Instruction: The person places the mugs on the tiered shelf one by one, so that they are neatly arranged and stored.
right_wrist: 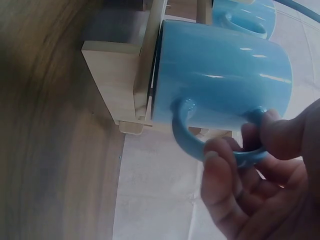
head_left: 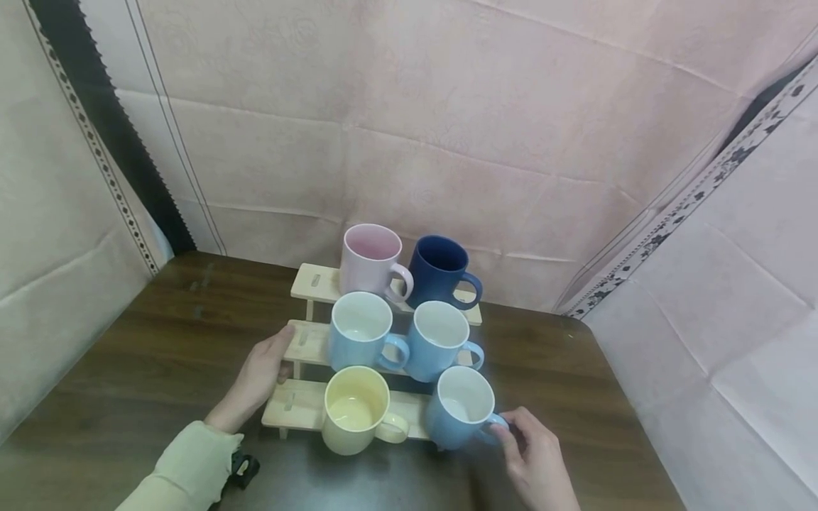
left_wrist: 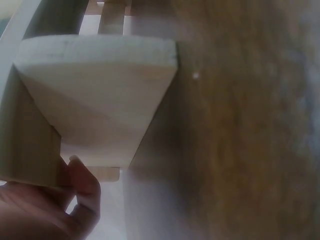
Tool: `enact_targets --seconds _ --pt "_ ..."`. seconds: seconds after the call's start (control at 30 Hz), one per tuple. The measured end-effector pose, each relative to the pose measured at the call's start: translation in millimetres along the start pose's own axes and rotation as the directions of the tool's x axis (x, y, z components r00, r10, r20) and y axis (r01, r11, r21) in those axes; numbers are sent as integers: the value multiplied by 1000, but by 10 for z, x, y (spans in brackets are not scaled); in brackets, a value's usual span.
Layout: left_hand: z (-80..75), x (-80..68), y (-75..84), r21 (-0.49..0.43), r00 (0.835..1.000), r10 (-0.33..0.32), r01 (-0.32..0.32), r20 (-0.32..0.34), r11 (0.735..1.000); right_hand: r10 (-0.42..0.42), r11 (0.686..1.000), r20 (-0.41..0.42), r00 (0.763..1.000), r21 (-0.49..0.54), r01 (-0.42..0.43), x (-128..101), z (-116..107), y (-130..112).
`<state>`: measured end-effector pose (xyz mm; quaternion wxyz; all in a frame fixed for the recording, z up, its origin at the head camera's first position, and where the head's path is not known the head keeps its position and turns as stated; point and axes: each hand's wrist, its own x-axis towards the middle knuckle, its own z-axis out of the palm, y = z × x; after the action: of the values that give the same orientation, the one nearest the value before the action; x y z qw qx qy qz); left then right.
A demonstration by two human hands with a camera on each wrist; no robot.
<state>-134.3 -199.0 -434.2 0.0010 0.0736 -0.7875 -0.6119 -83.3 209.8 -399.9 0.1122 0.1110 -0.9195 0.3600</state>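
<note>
A three-step wooden rack (head_left: 303, 409) carries several mugs. My left hand (head_left: 257, 370) grips the left end of its middle step; in the left wrist view my fingers (left_wrist: 82, 187) curl round the board's edge. With finger and thumb, my right hand (head_left: 535, 454) pinches the handle of a light blue mug (right_wrist: 220, 72) at the right end of the lowest step. That mug stands upright, its handle pointing right. Left of it on the same step is a yellow mug (head_left: 348, 433), handle also to the right.
Two more light blue mugs, one left (head_left: 350, 351) and one right (head_left: 424, 358), stand on the middle step. A pink mug (head_left: 358, 273) and a dark blue mug (head_left: 431, 284) occupy the top step. Pale cloth (head_left: 447, 142) hangs behind the dark wooden table (head_left: 160, 355) and at both sides.
</note>
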Motion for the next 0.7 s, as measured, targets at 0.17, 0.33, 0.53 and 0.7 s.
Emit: enact_targets --seconds 0.17,0.33,0.53,0.7 --pt "5 0 3 1 1000 1 -1 -2 1000 -27 1000 9 1000 8 26 -27 8 33" --pt "2 8 7 -1 1000 3 -3 -4 1000 -13 1000 28 1000 -9 13 -21 5 57" --pt "-6 11 14 10 1000 5 -5 -7 1000 89 996 122 988 6 -91 -1 -42 14" --pt "-3 1 16 19 1000 -2 2 -7 1000 116 993 152 982 9 -119 -13 -57 -6"
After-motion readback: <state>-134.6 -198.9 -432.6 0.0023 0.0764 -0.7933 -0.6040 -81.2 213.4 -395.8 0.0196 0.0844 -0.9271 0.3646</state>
